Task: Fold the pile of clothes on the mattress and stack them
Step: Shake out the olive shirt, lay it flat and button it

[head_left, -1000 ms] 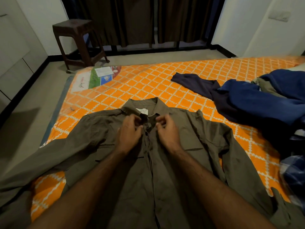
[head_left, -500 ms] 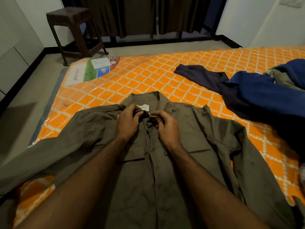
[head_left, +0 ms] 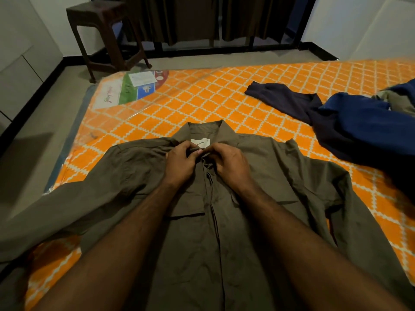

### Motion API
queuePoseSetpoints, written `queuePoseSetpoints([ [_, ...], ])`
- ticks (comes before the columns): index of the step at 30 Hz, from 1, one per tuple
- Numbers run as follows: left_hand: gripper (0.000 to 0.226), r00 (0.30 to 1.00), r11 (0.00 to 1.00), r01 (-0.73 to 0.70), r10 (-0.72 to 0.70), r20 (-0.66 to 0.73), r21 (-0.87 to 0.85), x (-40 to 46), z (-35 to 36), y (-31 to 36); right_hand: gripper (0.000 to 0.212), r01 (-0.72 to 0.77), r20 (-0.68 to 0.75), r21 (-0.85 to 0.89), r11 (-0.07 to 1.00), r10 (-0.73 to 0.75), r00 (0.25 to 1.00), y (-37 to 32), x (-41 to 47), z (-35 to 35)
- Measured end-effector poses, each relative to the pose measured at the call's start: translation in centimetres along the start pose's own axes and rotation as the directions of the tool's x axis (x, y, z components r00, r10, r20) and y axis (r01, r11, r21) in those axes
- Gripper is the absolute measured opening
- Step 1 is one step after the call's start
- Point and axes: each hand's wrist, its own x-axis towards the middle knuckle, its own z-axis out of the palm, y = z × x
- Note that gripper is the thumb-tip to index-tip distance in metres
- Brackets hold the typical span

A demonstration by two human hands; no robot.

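Note:
An olive-brown long-sleeved shirt [head_left: 280, 176] lies front up on the orange patterned mattress [head_left: 202, 102], collar away from me, sleeves spread to both sides. My left hand [head_left: 180, 163] and my right hand [head_left: 232, 163] meet at the top of the button placket, just below the white neck label. Both pinch the shirt's front edges there with fingers curled. A heap of unfolded clothes [head_left: 350, 122], dark navy and bright blue, lies at the right of the mattress.
A dark brown stool [head_left: 105, 32] stands on the floor beyond the mattress's far left corner. Dark curtains [head_left: 190, 16] hang at the back. The shirt's left sleeve [head_left: 45, 216] drapes over the mattress's left edge onto the grey floor.
Both hands have moved up the placket from the upper chest to the collar opening and closed in together. The view has tilted slightly.

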Motion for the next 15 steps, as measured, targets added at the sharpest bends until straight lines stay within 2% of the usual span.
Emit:
queuePoseSetpoints([
  [4,0.006,0.998,0.999,-0.046,0.046,-0.033,0.012,-0.04,0.08,-0.23,0.015,-0.034,-0.031,0.006,0.999,0.035,0.999,0.30,-0.78,0.39],
  [11,0.013,1.000,0.999,-0.018,0.019,-0.013,0.030,-0.10,0.31,-0.38,0.012,-0.026,-0.049,-0.033,0.999,0.024,0.999,0.31,-1.04,0.87],
  [15,0.015,1.000,1.000,-0.014,0.014,0.003,0.011,0.19,0.31,-0.53,0.011,-0.031,-0.061,0.027,0.999,0.033,0.998,0.62,-0.66,0.78],
])
